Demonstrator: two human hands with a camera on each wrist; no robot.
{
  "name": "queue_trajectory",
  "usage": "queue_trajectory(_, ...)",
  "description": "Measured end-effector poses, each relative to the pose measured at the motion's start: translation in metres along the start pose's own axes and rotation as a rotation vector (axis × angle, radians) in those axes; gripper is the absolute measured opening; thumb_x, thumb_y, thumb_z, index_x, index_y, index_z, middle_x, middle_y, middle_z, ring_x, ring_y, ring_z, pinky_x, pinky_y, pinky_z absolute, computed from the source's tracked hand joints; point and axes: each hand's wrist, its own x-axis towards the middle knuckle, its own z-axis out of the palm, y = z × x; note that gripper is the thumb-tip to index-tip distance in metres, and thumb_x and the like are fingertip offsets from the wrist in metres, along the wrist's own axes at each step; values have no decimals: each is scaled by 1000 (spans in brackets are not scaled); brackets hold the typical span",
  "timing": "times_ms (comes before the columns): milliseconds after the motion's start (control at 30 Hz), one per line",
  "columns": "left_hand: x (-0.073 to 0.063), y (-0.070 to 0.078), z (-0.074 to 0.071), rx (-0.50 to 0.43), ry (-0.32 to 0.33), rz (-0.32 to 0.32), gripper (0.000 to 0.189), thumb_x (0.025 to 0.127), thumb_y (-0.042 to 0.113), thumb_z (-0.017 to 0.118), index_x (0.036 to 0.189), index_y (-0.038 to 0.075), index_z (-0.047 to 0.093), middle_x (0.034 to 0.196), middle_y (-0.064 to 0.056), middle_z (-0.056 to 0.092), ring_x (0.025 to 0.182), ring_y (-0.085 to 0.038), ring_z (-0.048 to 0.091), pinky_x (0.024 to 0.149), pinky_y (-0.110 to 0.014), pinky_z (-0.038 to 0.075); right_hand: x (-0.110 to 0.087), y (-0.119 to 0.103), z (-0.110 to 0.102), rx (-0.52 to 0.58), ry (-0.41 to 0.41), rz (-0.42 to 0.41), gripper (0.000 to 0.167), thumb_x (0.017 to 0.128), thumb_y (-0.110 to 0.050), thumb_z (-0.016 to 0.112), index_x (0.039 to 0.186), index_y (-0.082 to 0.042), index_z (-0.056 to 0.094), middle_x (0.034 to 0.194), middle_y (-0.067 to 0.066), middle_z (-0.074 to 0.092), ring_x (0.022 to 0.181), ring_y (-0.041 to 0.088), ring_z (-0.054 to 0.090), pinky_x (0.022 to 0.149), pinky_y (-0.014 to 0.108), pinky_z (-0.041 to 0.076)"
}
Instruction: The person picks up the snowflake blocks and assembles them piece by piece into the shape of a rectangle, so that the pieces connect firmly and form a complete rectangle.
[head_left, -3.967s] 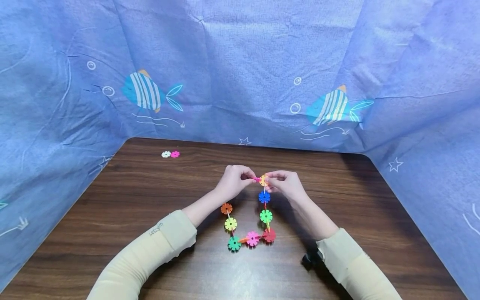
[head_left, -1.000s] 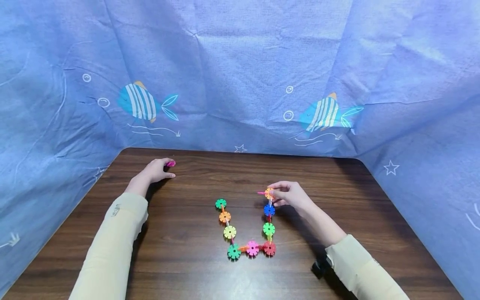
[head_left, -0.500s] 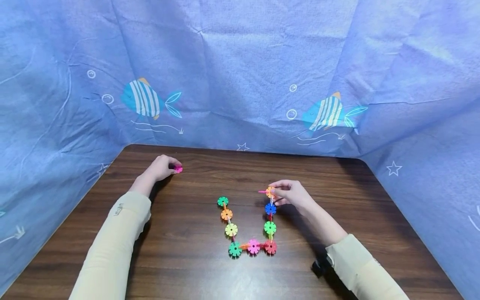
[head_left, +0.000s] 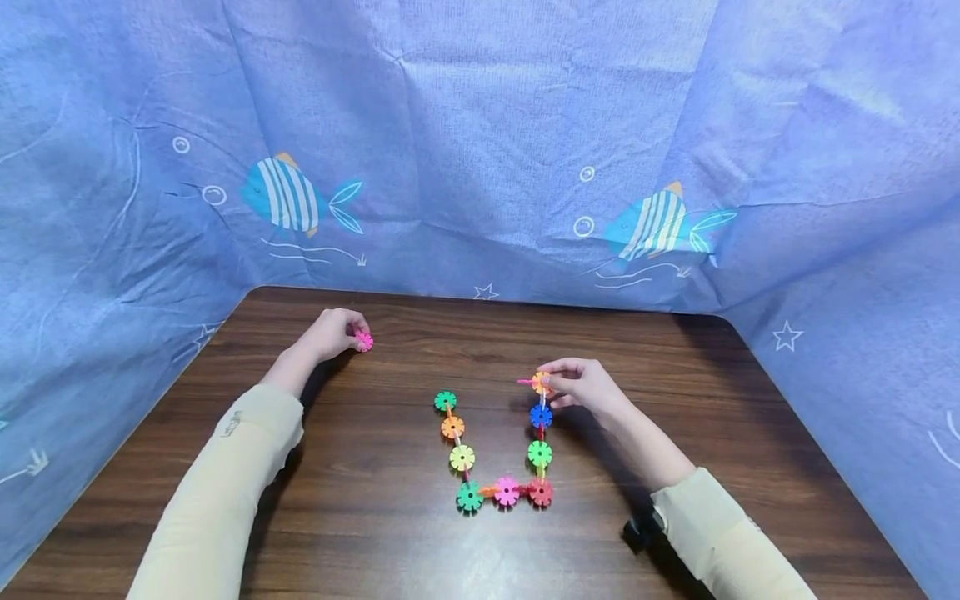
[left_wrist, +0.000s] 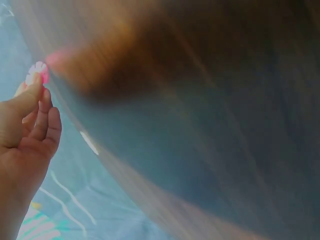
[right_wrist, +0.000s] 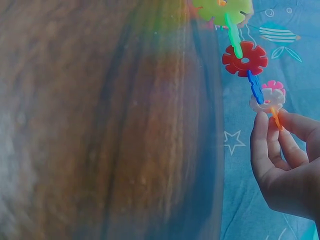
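Near the back left of the table, my left hand pinches a pink snowflake disc between thumb and fingertips. A white disc shows against the pink one in the left wrist view. Farther right, my right hand pinches an orange disc at the right end of a chain of slotted discs. A pink disc, seen edge-on, juts left from the orange one. The chain forms a U, running down past a blue disc, along the bottom, then up to a green disc at its left end.
The dark wood table carries the chain. A blue curtain printed with fish stands behind and along both sides. A small black object is at the right cuff.
My left hand has left the chain's right end and reached the back left, where it has picked up the discs and shifted slightly right. The right hand keeps its hold on the orange disc.
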Motion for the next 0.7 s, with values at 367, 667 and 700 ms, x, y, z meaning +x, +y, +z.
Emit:
queue_trajectory(367,2,52,1,-29,108,65,9,78,0,72,85,5,72,76,-6,69,74,-21,62,72,-36,48,0,-2,4,9,-9,-4,36,89,-6,62,119,13,55,82,4,66,71,16,64,67,37,58)
queue_trajectory(667,-3,95,6,-146,165,44,9,81,6,71,90,6,74,81,-7,72,73,-18,64,68,-33,51,1,0,6,40,-15,-18,38,86,-4,66,117,16,56,78,3,69,70,12,65,66,37,58)
queue_trajectory(700,-3,100,7,-159,176,42,10,81,6,71,91,6,74,82,-7,72,73,-18,64,67,-32,51,1,1,6,42,-18,-23,38,86,-4,66,116,16,56,78,3,69,70,12,66,66,37,58)
